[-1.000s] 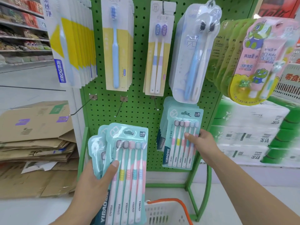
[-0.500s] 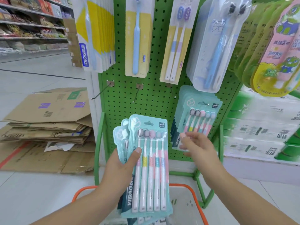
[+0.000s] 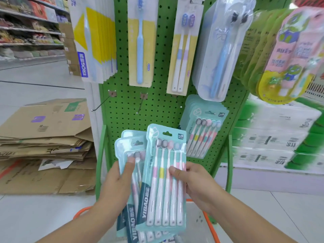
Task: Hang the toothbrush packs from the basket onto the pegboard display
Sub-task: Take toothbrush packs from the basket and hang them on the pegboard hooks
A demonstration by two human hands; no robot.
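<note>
Front teal card-and-blister five-brush toothbrush pack is held low before the green perforated pegboard, above the orange-rimmed basket. Right hand pinches its right edge. Left hand grips the remaining teal packs, thumb on top. Matching hung packs sit on the lower right hook; bare metal hook stands beside. Risk: the small hang slot missing the hook tip, or the fanned stack slipping from the left grip.

Bright; edges blurred (perhaps motion).
</note>
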